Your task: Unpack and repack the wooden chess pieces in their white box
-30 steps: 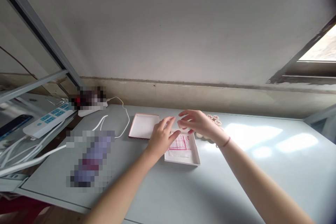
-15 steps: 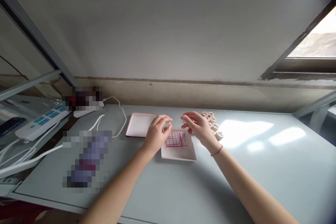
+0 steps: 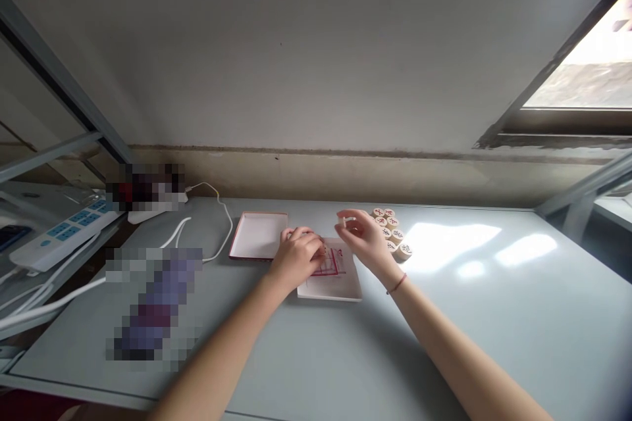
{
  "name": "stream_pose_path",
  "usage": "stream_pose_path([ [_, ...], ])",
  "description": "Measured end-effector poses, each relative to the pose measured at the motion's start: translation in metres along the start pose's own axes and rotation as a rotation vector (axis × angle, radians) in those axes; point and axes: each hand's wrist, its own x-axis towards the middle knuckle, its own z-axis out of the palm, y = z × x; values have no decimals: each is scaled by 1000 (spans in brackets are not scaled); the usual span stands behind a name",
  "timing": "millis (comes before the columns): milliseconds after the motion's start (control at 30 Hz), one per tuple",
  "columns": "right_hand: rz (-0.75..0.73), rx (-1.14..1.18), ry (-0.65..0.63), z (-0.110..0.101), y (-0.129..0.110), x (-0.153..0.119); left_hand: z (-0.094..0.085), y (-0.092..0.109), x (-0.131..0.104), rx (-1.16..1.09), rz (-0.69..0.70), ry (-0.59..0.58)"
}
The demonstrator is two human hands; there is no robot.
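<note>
My left grip (image 3: 297,255) was palm-down over the left side of the open box tray (image 3: 330,298), fingers bent in; fingertips hidden, so couldn't tell whether it held a piece. My right grip (image 3: 364,238), red string bracelet (image 3: 397,284) on that wrist, hung above the tray's far right corner with thumb and forefinger curled to a narrow gap. A pale sliver (image 3: 345,222) showed in there, too small to tell if it was a piece. Xiangqi pieces (image 3: 397,235) sat face-up in a tight cluster on the bench (image 3: 316,355), just right of my right grip: red characters at the far end, dark nearer. Tray had a red-gridded sheet (image 3: 328,267) inside. The other box half (image 3: 260,235) lay open side up, left of the tray. White power strip (image 3: 63,231) was far left.
</note>
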Motion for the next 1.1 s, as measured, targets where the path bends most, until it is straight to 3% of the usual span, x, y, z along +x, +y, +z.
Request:
stream_pose_path([
  [267, -356, -394, -264, 5, -4, -9, -7, -8, -3, 104, -106, -35],
  [467, -502, -551, -338, 11, 1, -14, -8, -12, -5, 82, -156, -99],
  [700, -484, -717, -350, 14, 3, -13, -5, -12, -5, 71, -186, -130],
  [933, -457, -689, -329, 8, -2, -11, -8, -11, -3, 79, -199, -139],
  [1100, -171, -737, -56, -31, 1, 24, -5, -12, -4, 79, -199, -126],
])
